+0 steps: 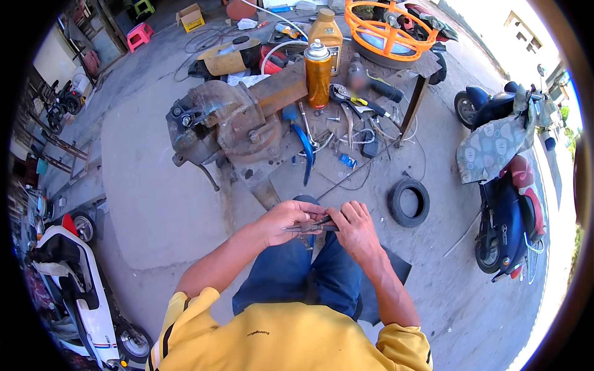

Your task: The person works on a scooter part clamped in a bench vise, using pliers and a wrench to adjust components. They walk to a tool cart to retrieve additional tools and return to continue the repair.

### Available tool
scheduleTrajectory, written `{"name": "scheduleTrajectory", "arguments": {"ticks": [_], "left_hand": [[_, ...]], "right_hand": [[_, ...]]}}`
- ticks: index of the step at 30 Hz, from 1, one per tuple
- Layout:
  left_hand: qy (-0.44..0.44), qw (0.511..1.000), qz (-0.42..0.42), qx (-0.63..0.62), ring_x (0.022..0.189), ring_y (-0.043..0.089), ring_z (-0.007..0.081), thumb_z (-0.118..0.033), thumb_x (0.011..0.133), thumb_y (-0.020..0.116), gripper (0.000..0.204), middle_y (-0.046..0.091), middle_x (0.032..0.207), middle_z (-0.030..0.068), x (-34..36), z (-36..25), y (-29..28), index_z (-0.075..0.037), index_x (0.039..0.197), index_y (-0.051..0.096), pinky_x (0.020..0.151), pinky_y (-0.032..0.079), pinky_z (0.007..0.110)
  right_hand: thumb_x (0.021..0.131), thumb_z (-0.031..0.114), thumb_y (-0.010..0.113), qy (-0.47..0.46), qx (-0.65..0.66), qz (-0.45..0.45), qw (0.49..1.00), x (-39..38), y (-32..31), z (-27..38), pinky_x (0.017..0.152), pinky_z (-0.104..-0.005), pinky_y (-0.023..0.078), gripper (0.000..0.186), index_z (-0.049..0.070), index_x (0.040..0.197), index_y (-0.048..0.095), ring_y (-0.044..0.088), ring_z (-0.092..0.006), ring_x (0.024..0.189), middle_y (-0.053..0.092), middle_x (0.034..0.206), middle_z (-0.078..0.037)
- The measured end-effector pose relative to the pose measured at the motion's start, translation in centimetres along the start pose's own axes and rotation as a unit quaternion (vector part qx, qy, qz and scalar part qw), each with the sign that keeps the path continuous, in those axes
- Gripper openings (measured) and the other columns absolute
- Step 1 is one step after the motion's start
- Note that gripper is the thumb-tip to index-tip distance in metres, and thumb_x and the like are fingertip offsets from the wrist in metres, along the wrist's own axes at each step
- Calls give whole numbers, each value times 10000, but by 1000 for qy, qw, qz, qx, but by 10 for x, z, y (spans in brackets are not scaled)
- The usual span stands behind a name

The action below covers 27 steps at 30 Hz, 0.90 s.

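Note:
Over my knees, both hands meet around a small dark metal piece [307,227] with a thin straight bar and a short part jutting down. Its exact kind is too small to tell. My left hand [286,221] is closed on its left part, with the index finger stretched along the top. From the right, my right hand [354,227] pinches its other end, beside a short black rod-like part. Just beyond my hands stands a bench with a big rusty vise [232,123]. A blue curved lever [303,148] hangs at the bench's near edge.
An amber spray can [317,77], a gold oil bottle [326,37], yellow-black pliers [359,102] and an orange wheel rim [390,37] crowd the bench. A small tire [408,203] lies on the floor at right. Scooters stand right [510,222] and left [86,297].

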<state>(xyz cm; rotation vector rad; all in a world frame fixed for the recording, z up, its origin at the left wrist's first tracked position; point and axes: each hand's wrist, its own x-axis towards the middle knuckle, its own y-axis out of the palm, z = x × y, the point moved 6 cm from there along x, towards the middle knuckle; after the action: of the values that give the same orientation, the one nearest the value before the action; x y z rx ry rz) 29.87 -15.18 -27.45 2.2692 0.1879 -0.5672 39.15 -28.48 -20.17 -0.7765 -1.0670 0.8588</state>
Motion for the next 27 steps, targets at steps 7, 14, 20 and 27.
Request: {"name": "scheduleTrajectory", "arguments": {"ticks": [7, 14, 20, 27], "left_hand": [[-1, 998, -45, 46, 1075, 717, 312, 65, 974, 395, 382, 674, 1185, 247, 11, -18, -12, 163, 1309, 551, 977, 607, 367], [-45, 997, -66, 19, 1117, 700, 322, -1, 1002, 417, 379, 669, 1217, 252, 24, 18, -32, 144, 1325, 552, 1010, 583, 387], [-74, 996, -45, 27, 1132, 692, 317, -82, 1045, 437, 372, 666, 1240, 254, 33, 64, -30, 136, 1321, 556, 1022, 568, 398], [199, 652, 90, 726, 1067, 622, 327, 6, 806, 729, 374, 675, 1182, 139, 29, 137, -10, -12, 1176, 678, 946, 522, 414]], "right_hand": [[878, 68, 724, 201, 139, -18, 970, -29, 5, -23, 816, -406, 494, 217, 9, 1077, 661, 556, -322, 899, 517, 940, -135], [1061, 255, 617, 419, 427, -108, 794, -128, 43, -51, 731, -311, 521, 261, -4, 1052, 639, 624, -123, 769, 659, 845, -42], [1075, 250, 592, 494, 542, -102, 673, -183, 68, -34, 715, -274, 504, 254, 4, 1091, 654, 622, -119, 785, 665, 852, -31], [1082, 200, 556, 555, 576, -55, 597, -203, 69, -22, 605, -238, 425, 245, -5, 1159, 664, 472, -65, 664, 676, 900, -44]]}}
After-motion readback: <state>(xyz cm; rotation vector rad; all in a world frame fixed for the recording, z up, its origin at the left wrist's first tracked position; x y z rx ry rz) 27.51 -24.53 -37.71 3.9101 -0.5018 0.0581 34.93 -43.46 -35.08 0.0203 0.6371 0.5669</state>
